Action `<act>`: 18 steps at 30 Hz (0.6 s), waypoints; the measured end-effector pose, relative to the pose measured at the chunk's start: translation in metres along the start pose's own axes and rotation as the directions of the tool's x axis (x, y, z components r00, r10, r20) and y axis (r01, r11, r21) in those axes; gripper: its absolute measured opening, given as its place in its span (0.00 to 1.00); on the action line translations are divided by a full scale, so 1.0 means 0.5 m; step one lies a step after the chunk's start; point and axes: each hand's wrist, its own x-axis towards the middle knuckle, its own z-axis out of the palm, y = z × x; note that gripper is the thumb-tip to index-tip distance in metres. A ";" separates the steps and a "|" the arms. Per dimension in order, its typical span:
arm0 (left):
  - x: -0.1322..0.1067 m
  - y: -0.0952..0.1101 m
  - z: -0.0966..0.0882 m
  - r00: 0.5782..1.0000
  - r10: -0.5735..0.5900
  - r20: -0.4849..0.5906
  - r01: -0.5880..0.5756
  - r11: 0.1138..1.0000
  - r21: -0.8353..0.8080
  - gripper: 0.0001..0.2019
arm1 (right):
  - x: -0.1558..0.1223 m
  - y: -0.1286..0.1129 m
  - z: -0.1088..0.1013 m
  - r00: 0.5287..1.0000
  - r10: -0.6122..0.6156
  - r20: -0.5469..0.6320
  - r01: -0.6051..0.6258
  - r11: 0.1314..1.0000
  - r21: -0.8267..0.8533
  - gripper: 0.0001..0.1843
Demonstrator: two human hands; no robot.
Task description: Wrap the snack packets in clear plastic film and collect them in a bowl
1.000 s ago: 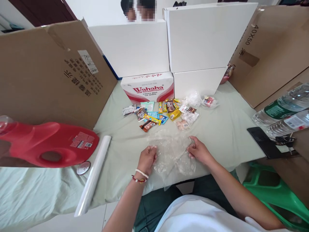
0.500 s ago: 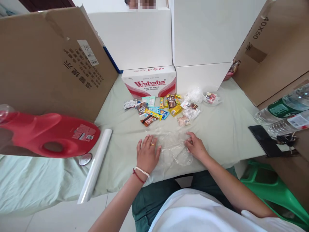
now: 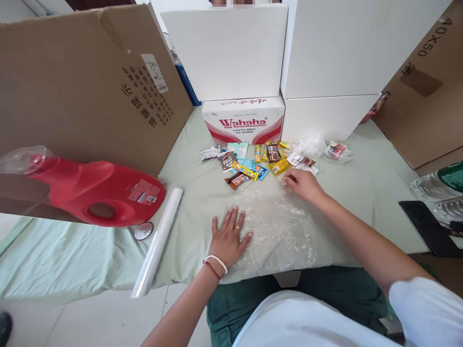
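Note:
A sheet of clear plastic film lies spread and wrinkled on the cloth in front of me. My left hand rests flat on its left edge, fingers spread. Beyond the film's far right corner, my right hand has its fingers curled together beside the small snacks; what is between the fingertips, if anything, is hidden. Nearest to it are a yellow packet and a clear wrapper with a brown label. A yellow stick packet and a brown wrapped bar lie to the left among several other snacks.
At the left are a red jug, a roll of clear film and a round lid. A Wahaba-style printed carton stands behind the snacks. Crumpled clear plastic, a black phone and bottles are at the right.
The bunched film has been spread wider across the cloth. My right hand has moved away from me to the snacks, covering a pinkish packet. My left hand stays flat at the left side.

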 end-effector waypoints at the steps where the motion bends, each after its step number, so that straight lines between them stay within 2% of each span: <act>1: 0.000 0.000 0.000 1.000 -0.002 0.003 0.002 1.000 -0.009 0.34 | 0.050 -0.035 0.012 0.999 -0.014 0.046 0.017 0.998 -0.061 0.13; 4: -0.001 0.000 -0.001 1.000 -0.007 0.005 0.007 0.999 -0.039 0.34 | 0.185 -0.132 0.077 0.992 0.003 0.125 0.022 0.981 -0.194 0.15; 6: -0.002 0.000 0.000 1.000 -0.008 0.004 0.009 0.998 -0.058 0.35 | 0.256 -0.183 0.132 0.995 0.002 0.101 0.020 0.976 -0.219 0.21; 9: -0.004 0.000 -0.001 1.000 -0.014 0.001 0.014 0.997 -0.080 0.35 | 0.332 -0.238 0.204 0.995 0.069 0.068 -0.056 0.983 -0.174 0.28; 11: -0.005 0.000 -0.003 1.000 -0.016 -0.001 0.016 0.995 -0.095 0.35 | 0.367 -0.259 0.230 0.987 0.140 0.085 -0.127 0.982 -0.138 0.31; 14: -0.005 0.000 -0.004 1.000 -0.010 0.001 0.011 0.992 -0.122 0.36 | 0.399 -0.257 0.223 0.984 0.164 0.064 -0.155 0.980 -0.121 0.25; 18: -0.005 0.000 -0.003 1.000 -0.023 -0.020 0.020 0.990 -0.139 0.35 | 0.403 -0.201 0.140 0.994 0.109 0.007 -0.107 0.983 -0.150 0.19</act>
